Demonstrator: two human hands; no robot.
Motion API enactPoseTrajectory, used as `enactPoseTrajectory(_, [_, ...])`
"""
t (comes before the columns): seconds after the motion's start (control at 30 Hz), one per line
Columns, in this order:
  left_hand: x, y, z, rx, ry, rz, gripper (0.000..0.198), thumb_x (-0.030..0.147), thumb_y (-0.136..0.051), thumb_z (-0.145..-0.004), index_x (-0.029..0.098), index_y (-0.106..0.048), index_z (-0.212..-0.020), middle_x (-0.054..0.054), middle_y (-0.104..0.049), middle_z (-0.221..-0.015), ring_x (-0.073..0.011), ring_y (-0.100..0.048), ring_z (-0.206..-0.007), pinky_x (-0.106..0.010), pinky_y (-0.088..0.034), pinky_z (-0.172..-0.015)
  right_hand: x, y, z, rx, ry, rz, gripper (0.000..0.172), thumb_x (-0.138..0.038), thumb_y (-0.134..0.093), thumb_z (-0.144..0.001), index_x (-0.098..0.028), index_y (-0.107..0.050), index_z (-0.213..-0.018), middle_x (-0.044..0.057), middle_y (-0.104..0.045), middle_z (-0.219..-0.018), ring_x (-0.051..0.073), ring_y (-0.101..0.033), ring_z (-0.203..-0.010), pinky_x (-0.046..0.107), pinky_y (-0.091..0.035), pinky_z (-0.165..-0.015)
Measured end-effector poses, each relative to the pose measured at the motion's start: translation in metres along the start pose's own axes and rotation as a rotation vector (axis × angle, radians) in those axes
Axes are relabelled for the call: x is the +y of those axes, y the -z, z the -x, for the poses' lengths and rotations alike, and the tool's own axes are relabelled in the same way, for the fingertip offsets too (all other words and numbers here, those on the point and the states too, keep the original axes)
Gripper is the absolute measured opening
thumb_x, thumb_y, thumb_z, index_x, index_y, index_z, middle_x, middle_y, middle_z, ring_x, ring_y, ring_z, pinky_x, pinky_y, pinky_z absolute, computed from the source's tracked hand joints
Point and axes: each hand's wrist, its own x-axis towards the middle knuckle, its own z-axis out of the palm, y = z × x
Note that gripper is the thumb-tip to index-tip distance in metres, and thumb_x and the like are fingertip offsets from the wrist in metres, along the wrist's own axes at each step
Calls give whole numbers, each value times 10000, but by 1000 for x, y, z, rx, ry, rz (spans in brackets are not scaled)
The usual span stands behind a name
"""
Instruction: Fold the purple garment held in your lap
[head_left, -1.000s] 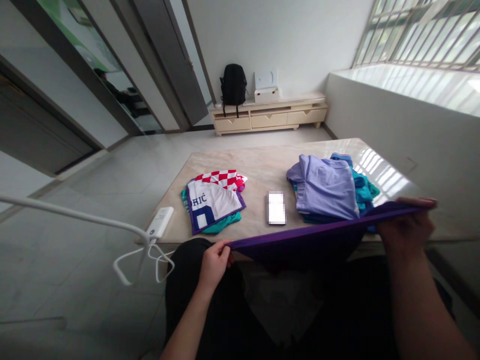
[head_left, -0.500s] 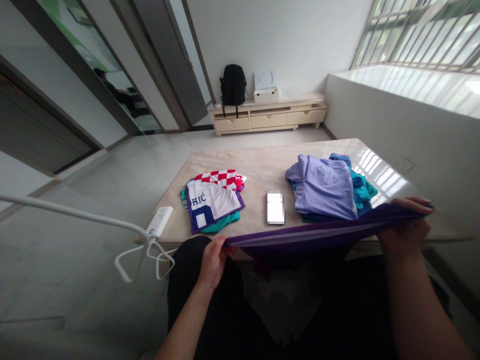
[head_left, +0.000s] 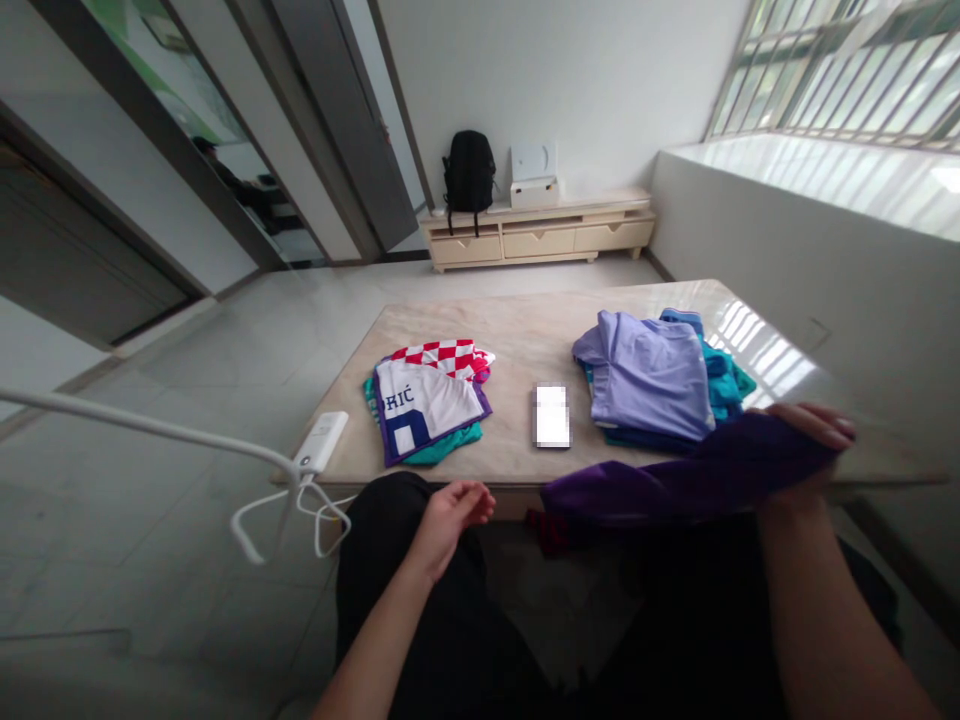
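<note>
Head cam view, only 1 angle here. The right hand (head_left: 799, 450) is gripping 1 end of a dark purple garment (head_left: 690, 478), fingers curled over the top of the fabric with the thumb side hidden underneath. The cloth droops leftward from that hand along the near edge of the table (head_left: 517, 345), its loose end hanging just below the edge in front of the person's lap.

The left hand (head_left: 454, 505) holds nothing: palm up, fingers loosely spread and slightly curled, hovering over the lap just left of the garment's hanging end, not touching it.

On the table, right side, there's a stack of folded clothes with a lilac piece (head_left: 649, 372) on top and teal ones under it, just beyond the purple cloth. Left side has another pile topped by a white and purple jersey (head_left: 424, 405), with a red and white checkered shirt (head_left: 442, 355) behind it. Between the 2 piles lies a phone (head_left: 551, 414), blurred out. A white power bank (head_left: 322, 440) sits at the left corner, with a white cable (head_left: 285, 500) looping off the edge.

Back wall has a low cabinet (head_left: 536, 232) with a black backpack (head_left: 469, 170) on it.
</note>
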Motion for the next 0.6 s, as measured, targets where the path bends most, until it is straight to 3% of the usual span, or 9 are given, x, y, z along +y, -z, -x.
enactPoseTrajectory(0.1, [-11, -19, 7, -178, 64, -150, 357, 447, -861, -754, 117, -761, -844, -102, -766, -774, -162, -670, -632, -233, -484, -564, 10, -5, -2, -287, -13, -80, 852, -487, -898, -565, -250, -85, -660, -121, -6, -584, 78, -123, -464, 283, -341, -499])
enactPoseTrajectory(0.17, [-17, -33, 10, -245, 61, -207, 355, 462, -840, -774, 123, -757, -840, -96, -763, -754, -152, -649, -607, -232, -464, -563, 18, -9, 8, -430, -72, -37, 827, -456, -958, -457, -247, -171, -600, -122, -120, -514, 97, -267, -440, 285, -391, -496])
enactPoseTrajectory(0.23, [-21, -47, 14, -286, 37, -226, 374, 498, -797, -814, 132, -748, -876, -92, -762, -772, -156, -649, -630, -247, -476, -596, 30, -17, 28, -597, -142, 21, 654, -423, -978, -440, -239, -360, -547, -95, -340, -477, 134, -445, -462, 301, -458, -510])
enactPoseTrajectory(0.33, [-20, -67, 20, -327, -67, -242, 383, 502, -731, -879, 158, -726, -1048, -107, -772, -952, -207, -702, -838, -295, -531, -740, 54, -33, 75, -902, -194, 154, 337, -354, -968, -550, -205, -676, -628, 25, -673, -628, 215, -650, -600, 356, -548, -594])
enactPoseTrajectory(0.43, [-18, -78, 21, -251, -268, -335, 447, 416, -754, -868, 196, -654, -1244, -105, -735, -1154, -250, -693, -1034, -336, -541, -881, 81, -48, 129, -1238, -52, 310, 58, -308, -826, -814, -257, -805, -832, 52, -777, -845, 233, -730, -797, 366, -579, -749])
enactPoseTrajectory(0.5, [-20, -77, 19, -140, -379, -408, 442, 358, -781, -831, 203, -643, -1221, -86, -722, -1158, -259, -683, -1054, -343, -534, -911, 96, -53, 160, -1355, 42, 361, 51, -281, -771, -873, -297, -820, -868, 38, -771, -895, 225, -730, -828, 349, -577, -764])
enactPoseTrajectory(0.6, [-24, -67, 14, -11, -450, -473, 241, 282, -721, -856, 200, -652, -1071, -51, -715, -1047, -241, -669, -1005, -319, -516, -890, 114, -53, 185, -1387, 120, 449, 141, -219, -725, -896, -317, -823, -867, 25, -755, -882, 214, -715, -798, 327, -563, -739])
